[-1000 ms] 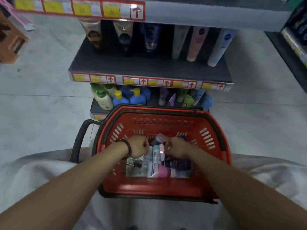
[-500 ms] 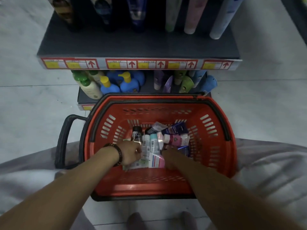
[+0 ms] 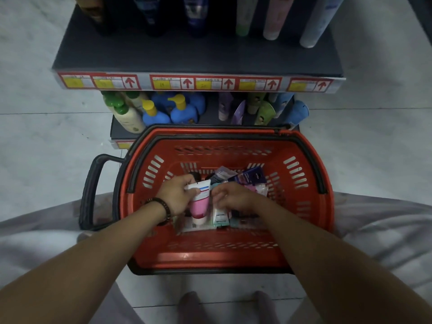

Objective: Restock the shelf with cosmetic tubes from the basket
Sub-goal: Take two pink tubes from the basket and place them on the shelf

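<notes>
At the far side, a dark shelf with tall tubes standing along its far edge. Near it on the floor, a red basket with loose cosmetic tubes piled inside. Over the pile, the left hand, fingers curled round a pink-and-white tube, cap toward the near side. Just right of it, the right hand, down among the tubes; cannot tell whether gripping any. On the left wrist, a dark bead bracelet.

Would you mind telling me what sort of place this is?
Most likely a shop aisle: a shelf edged with yellow price labels, pump bottles stocked below, and a red shopping basket of cosmetic tubes.
</notes>
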`<state>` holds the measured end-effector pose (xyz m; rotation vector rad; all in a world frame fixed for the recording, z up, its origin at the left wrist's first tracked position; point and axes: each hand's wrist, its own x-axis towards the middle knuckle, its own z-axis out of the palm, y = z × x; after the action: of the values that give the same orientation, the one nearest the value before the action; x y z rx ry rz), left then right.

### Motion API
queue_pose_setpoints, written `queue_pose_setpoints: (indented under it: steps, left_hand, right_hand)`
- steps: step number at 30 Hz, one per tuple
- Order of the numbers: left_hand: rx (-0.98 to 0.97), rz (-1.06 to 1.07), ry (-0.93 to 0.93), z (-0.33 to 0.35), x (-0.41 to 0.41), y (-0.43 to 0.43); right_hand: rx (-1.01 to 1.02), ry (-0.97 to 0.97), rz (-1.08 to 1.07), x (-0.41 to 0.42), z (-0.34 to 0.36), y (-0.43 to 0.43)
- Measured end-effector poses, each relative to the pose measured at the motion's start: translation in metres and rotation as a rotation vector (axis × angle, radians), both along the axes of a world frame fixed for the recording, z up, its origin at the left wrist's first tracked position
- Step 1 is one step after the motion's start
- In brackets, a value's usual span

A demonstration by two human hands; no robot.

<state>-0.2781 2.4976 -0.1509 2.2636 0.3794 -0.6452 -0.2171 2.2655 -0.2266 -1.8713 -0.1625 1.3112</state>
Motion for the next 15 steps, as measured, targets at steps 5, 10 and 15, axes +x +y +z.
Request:
queue_pose_setpoints:
  steps: [5, 10, 15]
  left_hand:
    - [-0.001, 0.040, 0.013, -0.007, 0.000, 0.009]
    - [-0.059, 0.066, 0.015, -0.013, 0.003, 0.013]
    - [-0.106, 0.083, 0.036, -0.015, 0.006, 0.014]
  right_hand:
    - [-0.583, -0.486, 0.132, 0.009, -0.035, -0.032]
    - [-0.765, -0.679, 0.322, 0.007, -0.055, -0.028]
    - [-0.880, -0.713, 0.399, 0.000, -0.064, -0.027]
